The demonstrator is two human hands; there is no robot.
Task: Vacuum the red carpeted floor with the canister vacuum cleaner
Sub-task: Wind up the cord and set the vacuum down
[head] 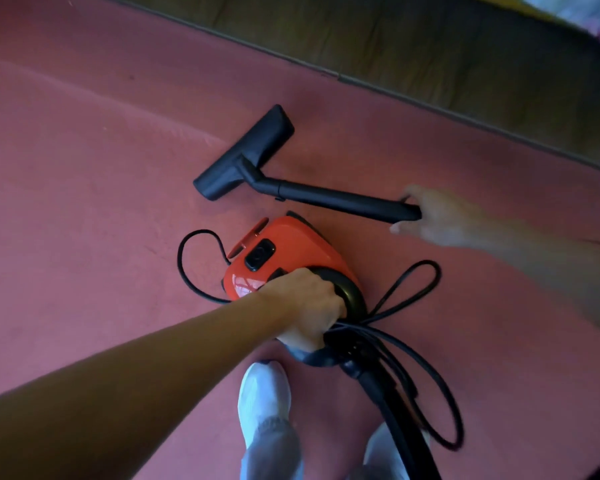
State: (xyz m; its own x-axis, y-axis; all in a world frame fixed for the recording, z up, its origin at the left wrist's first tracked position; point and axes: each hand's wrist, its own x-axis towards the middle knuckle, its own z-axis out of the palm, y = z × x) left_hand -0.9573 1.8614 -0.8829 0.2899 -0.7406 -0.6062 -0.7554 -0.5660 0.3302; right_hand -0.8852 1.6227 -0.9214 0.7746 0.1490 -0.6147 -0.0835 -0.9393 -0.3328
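Observation:
A small red canister vacuum (284,254) with a black handle sits on the red carpet (84,202). My left hand (309,306) is closed around that handle. A black wand (340,197) with a floor nozzle (246,154) lies flat on the carpet beyond the canister. My right hand (437,216) is blurred at the wand's near end, fingers spread around the tip; a firm grip cannot be confirmed. A black cord (409,289) loops beside the canister, and a black hose (395,410) trails toward me.
A dark wooden board or furniture base (430,46) runs diagonally along the carpet's far edge. My two feet in pale shoes (264,403) stand just behind the canister. Open carpet stretches to the left.

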